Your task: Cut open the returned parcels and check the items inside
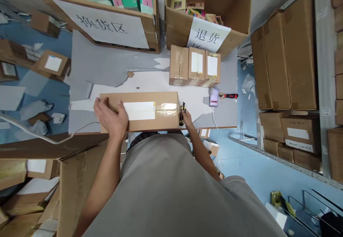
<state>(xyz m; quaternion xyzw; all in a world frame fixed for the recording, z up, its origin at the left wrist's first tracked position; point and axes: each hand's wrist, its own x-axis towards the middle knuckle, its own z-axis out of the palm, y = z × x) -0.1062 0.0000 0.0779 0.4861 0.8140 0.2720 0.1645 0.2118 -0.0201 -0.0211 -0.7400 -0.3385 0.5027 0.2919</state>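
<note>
A long cardboard box (142,122) lies across the front of the table, with a white label (139,110) on top and clear tape (167,109) over its right part. My left hand (114,117) grips the box's left end, thumb on the top face and fingers curled over the far-left corner. In my right hand (187,120) is a black box cutter with yellow parts (182,114), held upright against or just beside the box's right end. Whether the blade touches the cardboard I cannot tell.
Three small taped boxes (188,65) stand behind, below two big open cartons (107,24) (209,19) with paper signs. A phone (213,97) on a white cable and a red-and-black handled tool (229,96) lie right. Shelving (325,87) with boxes stands at far right.
</note>
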